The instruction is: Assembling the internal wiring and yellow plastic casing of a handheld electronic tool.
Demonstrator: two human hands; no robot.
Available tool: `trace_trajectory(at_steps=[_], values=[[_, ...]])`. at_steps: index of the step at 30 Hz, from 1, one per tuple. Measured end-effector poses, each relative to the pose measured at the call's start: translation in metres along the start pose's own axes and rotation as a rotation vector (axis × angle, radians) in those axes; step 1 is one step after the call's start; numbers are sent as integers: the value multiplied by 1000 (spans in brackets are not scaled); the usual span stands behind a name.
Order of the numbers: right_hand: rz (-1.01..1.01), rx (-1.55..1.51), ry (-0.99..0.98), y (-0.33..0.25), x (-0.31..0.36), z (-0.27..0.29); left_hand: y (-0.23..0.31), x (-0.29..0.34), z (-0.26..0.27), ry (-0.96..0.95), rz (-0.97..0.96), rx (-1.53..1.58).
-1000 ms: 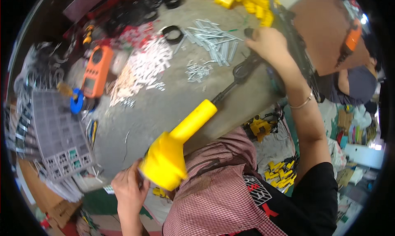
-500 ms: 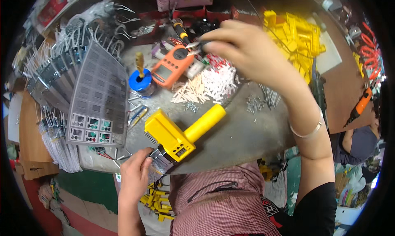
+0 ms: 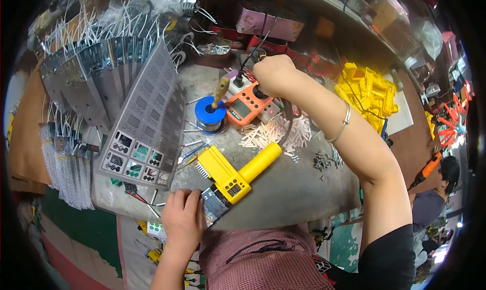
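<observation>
- A left hand (image 3: 185, 216) rests against the silvery end of a yellow pistol-shaped tool (image 3: 228, 174) lying on a gray workbench (image 3: 293, 201); its grip cannot be told.
- Well apart, the right hand (image 3: 277, 75) hangs over an orange multimeter (image 3: 245, 108), fingertips hidden, hold unclear.

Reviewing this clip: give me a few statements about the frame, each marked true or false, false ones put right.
1. The left hand touches the grey end of the yellow tool. True.
2. The right hand grips the yellow tool. False: it is up by the orange meter.
3. The blue spool sits right of the orange meter. False: it is on the left.
4. Yellow parts lie piled right of the orange meter. True.
</observation>
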State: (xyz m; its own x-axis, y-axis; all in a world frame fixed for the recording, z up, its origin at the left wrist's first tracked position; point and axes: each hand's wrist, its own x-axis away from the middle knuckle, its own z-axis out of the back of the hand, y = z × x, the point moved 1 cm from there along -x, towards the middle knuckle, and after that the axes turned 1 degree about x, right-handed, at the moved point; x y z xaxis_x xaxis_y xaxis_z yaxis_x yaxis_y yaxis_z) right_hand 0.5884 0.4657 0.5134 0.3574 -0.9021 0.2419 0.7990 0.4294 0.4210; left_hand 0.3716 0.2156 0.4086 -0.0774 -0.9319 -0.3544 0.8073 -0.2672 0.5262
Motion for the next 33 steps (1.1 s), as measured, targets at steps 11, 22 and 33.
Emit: trace_trajectory(at_steps=[11, 22, 33], values=[[35, 55, -45, -5, 5, -16, -48, 22, 38, 582, 324, 412], [428, -925, 581, -128, 74, -5, -77, -30, 33, 65, 689, 791], [223, -1204, 226, -163, 64, -17, -58, -40, 16, 241, 566, 1022]])
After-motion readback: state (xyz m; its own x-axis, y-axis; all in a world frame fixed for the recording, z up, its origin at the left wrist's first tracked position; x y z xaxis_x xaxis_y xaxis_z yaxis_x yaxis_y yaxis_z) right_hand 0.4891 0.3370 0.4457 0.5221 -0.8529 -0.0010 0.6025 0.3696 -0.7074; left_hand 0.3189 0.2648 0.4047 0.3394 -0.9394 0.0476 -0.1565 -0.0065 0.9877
